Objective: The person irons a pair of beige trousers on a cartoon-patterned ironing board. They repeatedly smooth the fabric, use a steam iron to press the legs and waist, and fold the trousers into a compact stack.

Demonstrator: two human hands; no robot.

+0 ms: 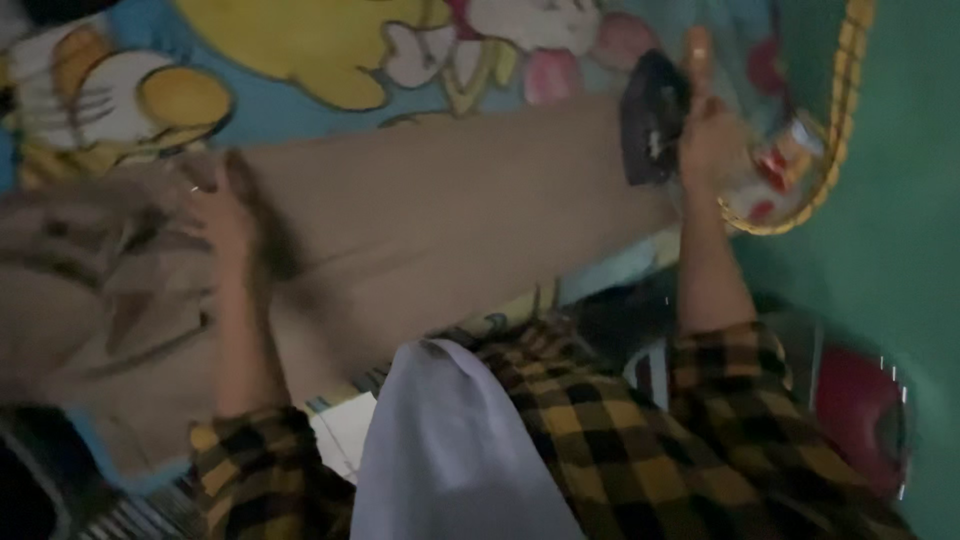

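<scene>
The right hand [708,135], at two o'clock, gripped a heavy-looking dark iron [652,118] by its handle, while the flat-open left hand [222,215] pressed the soft beige garment [440,230].

You are looking down at a bright cartoon-printed sheet [300,60] in blue, yellow, white and pink, which is lying under the work area and showing along the top of the view. A yellow braided cord edging [845,110] is curving down the sheet's right side. Beside it, a plain green wall surface [890,250] is filling the right of the view. A dark red rounded object [855,410] is sitting low on the right, too dim to identify. A yellow-and-black checked shirt [640,440] is covering the lower frame, and a pale lilac cloth [450,450] is hanging over its front.
</scene>
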